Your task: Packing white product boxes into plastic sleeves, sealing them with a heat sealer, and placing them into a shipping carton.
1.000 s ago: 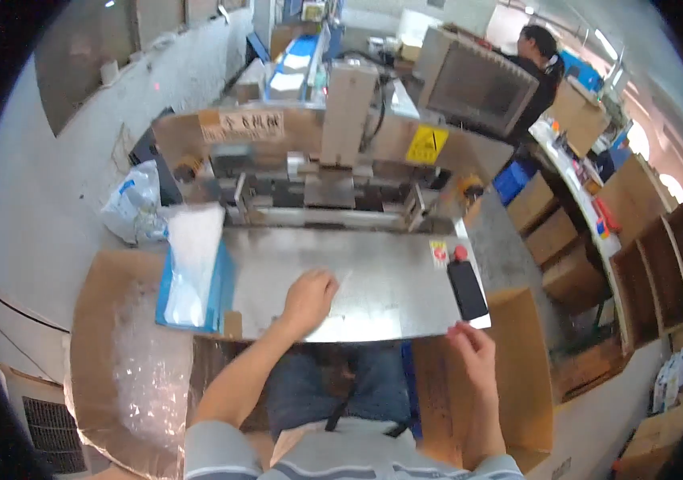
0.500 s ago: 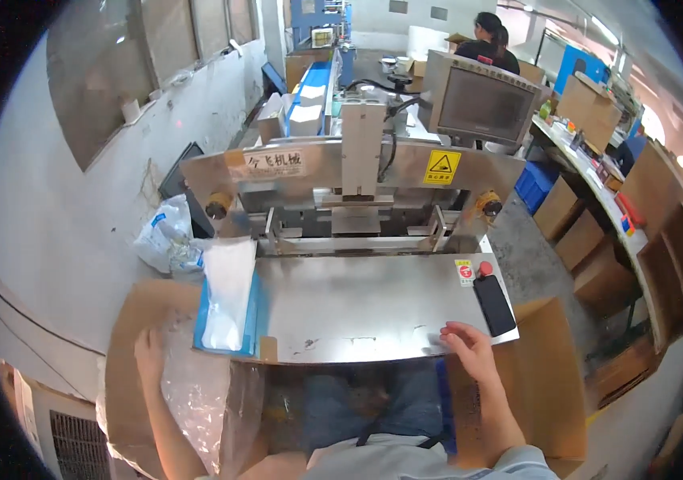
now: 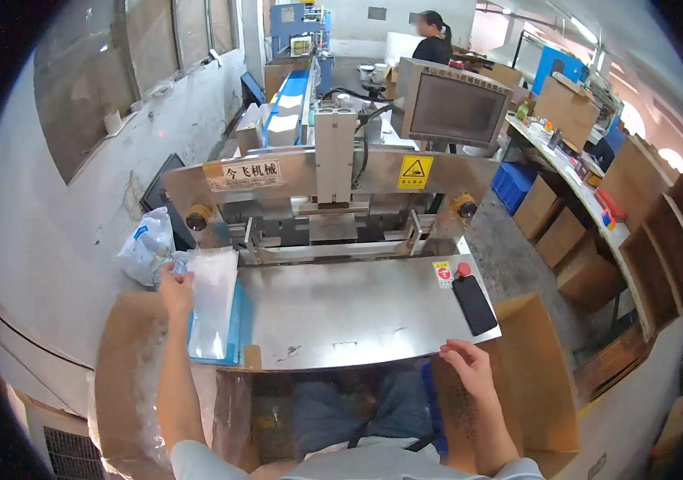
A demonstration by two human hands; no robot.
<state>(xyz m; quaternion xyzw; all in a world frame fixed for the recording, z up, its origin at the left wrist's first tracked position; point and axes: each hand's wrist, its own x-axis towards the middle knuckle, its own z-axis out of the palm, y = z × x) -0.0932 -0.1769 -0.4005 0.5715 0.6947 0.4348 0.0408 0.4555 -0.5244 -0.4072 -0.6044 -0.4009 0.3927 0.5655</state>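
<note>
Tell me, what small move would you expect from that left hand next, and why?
Probably a pinch and lift of the top clear plastic bag. The left hand rests at the far edge of that stack on the blue tray, while the right hand waits at the near edge of the bare steel table.

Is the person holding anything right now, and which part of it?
The left hand grips the top clear plastic bag of the stack at its far left corner. The right hand holds nothing; it rests at the steel table's near edge.
</note>
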